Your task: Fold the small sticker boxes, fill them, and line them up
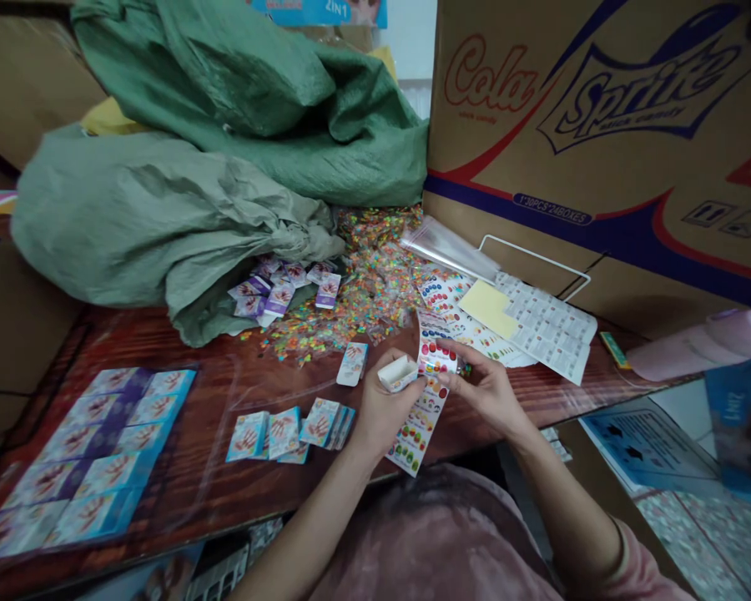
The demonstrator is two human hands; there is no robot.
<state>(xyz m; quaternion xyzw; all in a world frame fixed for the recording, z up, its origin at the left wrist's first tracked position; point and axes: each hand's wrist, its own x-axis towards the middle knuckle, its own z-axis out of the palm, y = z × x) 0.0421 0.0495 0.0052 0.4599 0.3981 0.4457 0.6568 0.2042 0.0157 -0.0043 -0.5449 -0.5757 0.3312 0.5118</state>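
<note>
My left hand (379, 411) is closed around a small white box (398, 373) whose top end stands open toward me. In front of me hangs a long strip of colourful nail stickers (414, 434), its lower end near the table edge. My right hand (485, 391) pinches this strip by its right side, just right of the box. Left of my left hand lie several small blue-and-white boxes (283, 430), and one more such box (352, 364) is farther back. What is inside the held box cannot be made out.
Rows of flat boxes (109, 434) cover the table's left. Behind are purple boxes (279, 298), a heap of small colourful packets (375, 271) and green sacks (256, 100). Sticker sheets (547, 325) lie right, before a large carton (601, 184); a pink bottle (704, 346) stands at the right edge.
</note>
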